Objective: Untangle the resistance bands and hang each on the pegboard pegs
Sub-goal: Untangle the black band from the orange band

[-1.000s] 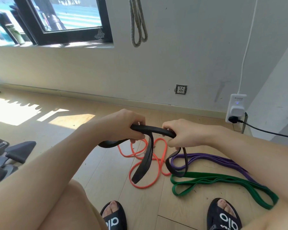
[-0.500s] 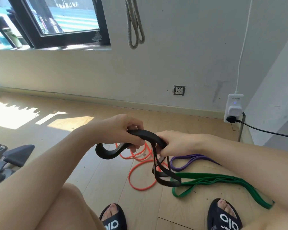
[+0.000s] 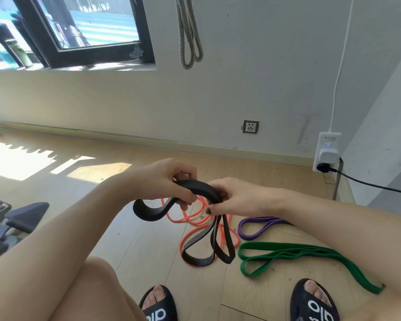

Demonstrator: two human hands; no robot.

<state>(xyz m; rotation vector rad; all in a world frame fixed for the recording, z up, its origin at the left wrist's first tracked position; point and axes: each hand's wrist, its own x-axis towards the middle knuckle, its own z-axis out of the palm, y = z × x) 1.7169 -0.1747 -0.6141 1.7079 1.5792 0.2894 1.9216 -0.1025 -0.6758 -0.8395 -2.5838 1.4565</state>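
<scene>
Both hands, left hand (image 3: 169, 179) and right hand (image 3: 239, 198), grip the black band (image 3: 202, 188) mid-frame; best feed loops apart slowly, avoiding twists.

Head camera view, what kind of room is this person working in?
Probably a home workout room. Resistance bands lie on the wood floor: orange band, purple band, green band. Padded exercise equipment sits at the left.

black band (image 3: 198, 188); orange band (image 3: 190, 218); purple band (image 3: 256, 229); green band (image 3: 287, 250); black slides (image 3: 315, 304), white lettering; pale wood floor (image 3: 148, 239).
</scene>
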